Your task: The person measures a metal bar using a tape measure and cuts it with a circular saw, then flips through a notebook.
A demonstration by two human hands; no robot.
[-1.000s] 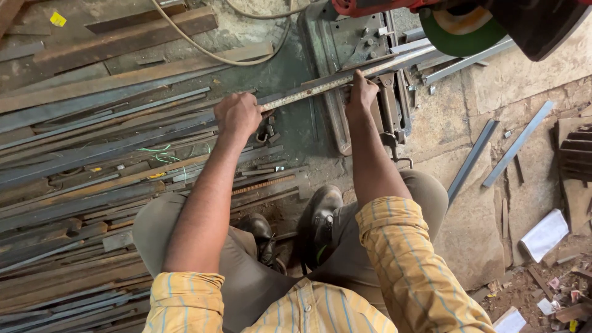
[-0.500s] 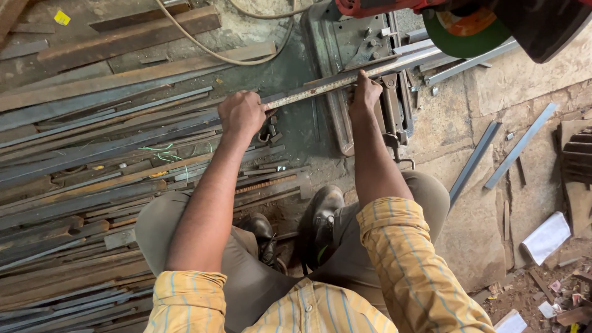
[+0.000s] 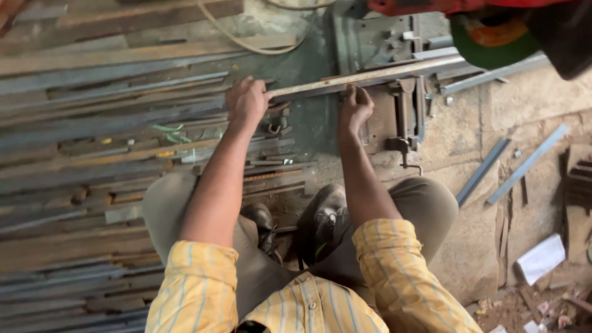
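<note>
A: Which step is this, in your opinion?

B: I think it is the positioning of the metal bar (image 3: 364,78) in the vise (image 3: 401,114) of the cut-off saw. The bar lies across the machine base, from the left hand (image 3: 246,102) toward the far right, and it passes under the green disc (image 3: 493,40).

A: How do the hands hold it?

B: The left hand is clenched around the left end of the bar. The right hand (image 3: 354,111) grasps it from the near side, just left of the vise, with the fingers (image 3: 350,92) hooked over the bar.

A: And what does the next move call for?

B: I judge the bar must sit flat against the vise and be clamped firmly, with both hands well apart from the disc. The pile of steel strips (image 3: 92,154) on the left is not touched.
</note>
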